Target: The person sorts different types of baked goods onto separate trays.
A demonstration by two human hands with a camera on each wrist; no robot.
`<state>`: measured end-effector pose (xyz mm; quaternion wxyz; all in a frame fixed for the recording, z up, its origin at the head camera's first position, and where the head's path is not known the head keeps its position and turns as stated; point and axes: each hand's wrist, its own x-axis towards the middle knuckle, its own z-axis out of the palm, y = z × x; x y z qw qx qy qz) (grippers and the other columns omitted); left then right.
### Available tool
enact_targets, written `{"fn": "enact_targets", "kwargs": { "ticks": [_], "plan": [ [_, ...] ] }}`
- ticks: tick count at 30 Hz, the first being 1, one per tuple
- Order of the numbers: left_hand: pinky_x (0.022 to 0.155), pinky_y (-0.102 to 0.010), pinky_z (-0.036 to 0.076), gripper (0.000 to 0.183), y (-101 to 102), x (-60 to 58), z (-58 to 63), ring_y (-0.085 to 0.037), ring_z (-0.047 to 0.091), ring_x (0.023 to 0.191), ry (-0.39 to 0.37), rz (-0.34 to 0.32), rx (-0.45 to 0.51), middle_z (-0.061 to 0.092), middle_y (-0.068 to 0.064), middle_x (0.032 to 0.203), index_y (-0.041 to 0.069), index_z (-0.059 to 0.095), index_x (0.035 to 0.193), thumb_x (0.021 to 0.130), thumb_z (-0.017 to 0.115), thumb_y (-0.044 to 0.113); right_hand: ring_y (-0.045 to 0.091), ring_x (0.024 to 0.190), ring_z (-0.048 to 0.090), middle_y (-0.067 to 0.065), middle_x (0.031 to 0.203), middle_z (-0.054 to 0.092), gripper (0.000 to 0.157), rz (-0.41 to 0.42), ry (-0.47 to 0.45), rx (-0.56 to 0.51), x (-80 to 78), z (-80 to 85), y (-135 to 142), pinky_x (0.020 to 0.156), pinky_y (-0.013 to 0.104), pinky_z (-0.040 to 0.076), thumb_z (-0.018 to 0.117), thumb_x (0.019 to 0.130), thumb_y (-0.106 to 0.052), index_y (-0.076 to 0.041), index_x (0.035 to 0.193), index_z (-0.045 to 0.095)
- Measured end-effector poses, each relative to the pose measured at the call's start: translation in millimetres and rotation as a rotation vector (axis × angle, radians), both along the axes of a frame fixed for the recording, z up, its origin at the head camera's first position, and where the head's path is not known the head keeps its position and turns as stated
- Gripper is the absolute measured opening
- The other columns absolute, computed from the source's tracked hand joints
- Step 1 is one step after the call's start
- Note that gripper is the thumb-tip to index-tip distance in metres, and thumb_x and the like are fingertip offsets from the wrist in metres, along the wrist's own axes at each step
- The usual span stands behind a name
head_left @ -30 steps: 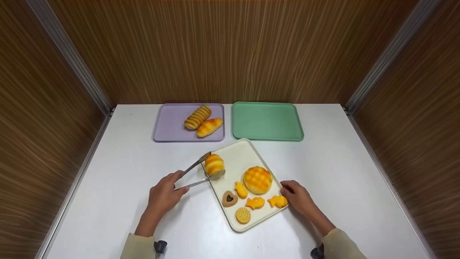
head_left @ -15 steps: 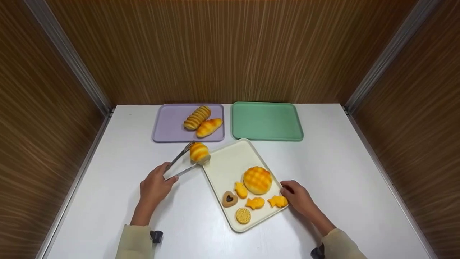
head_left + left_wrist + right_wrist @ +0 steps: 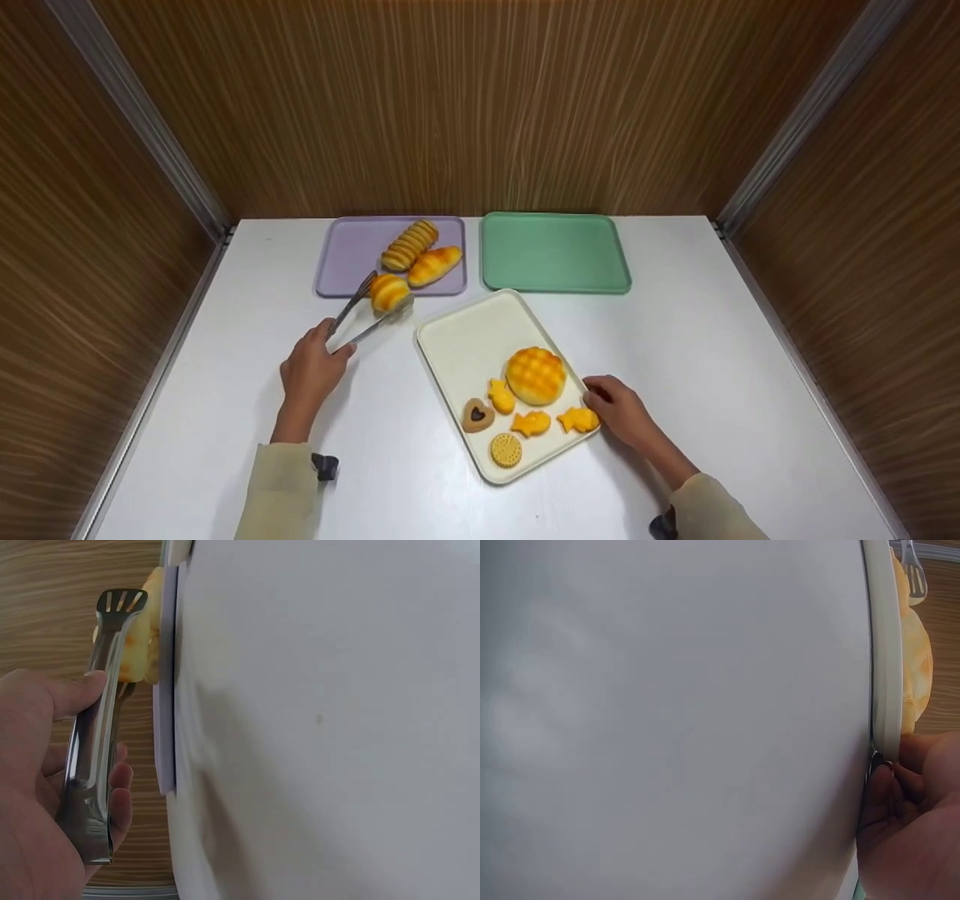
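My left hand (image 3: 313, 369) grips metal tongs (image 3: 94, 735), fingers and thumb wrapped around both arms. Between the tong tips is a round striped bun (image 3: 389, 292), held over the near edge of the purple tray (image 3: 349, 255). Two breads lie on that tray: a ridged loaf (image 3: 410, 245) and a smooth oval roll (image 3: 435, 266). My right hand (image 3: 621, 409) pinches the right edge of the cream tray (image 3: 465, 337) between thumb and fingers. On the cream tray sit a large crosshatched bun (image 3: 535, 375), several fish-shaped pieces (image 3: 532, 424), a heart cookie (image 3: 478, 415) and a round biscuit (image 3: 506, 450).
A green tray (image 3: 555, 251) lies at the back, right of the purple one. Wood-grain panels (image 3: 480, 105) wall in the white table (image 3: 720, 360) at the back and both sides.
My left hand has carried the bun in the tongs off the cream tray, leftward and away from me, to the purple tray's near edge. The right hand keeps its place on the cream tray.
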<state>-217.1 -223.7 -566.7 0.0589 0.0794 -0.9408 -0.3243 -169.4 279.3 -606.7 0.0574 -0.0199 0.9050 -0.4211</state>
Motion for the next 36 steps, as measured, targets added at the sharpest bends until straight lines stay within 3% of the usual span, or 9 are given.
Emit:
{"fn": "enact_targets", "kwargs": {
  "ticks": [20, 36],
  "plan": [
    [0.095, -0.063, 0.04, 0.058, -17.2, -20.3, 3.0, -0.039, 0.054, 0.128, 0.018, 0.081, 0.042, 0.06, -0.015, 0.138, 0.011, 0.049, 0.146, 0.096, 0.067, 0.035, 0.024, 0.106, 0.057, 0.01, 0.122, 0.065, 0.03, 0.031, -0.036, 0.024, -1.1, 7.1, 0.9, 0.104, 0.047, 0.047, 0.063, 0.099, -0.014, -0.005, 0.128, 0.064],
    [0.096, -0.063, 0.042, 0.059, -23.8, -45.8, -10.9, -0.042, 0.054, 0.127, 0.0, 0.113, 0.04, 0.058, -0.018, 0.138, 0.009, 0.047, 0.146, 0.097, 0.064, 0.036, 0.024, 0.107, 0.057, 0.01, 0.122, 0.065, 0.03, 0.013, -0.036, 0.032, -0.7, 7.7, -1.1, 0.103, 0.047, 0.047, 0.063, 0.099, -0.013, -0.004, 0.128, 0.065]
  ]
}}
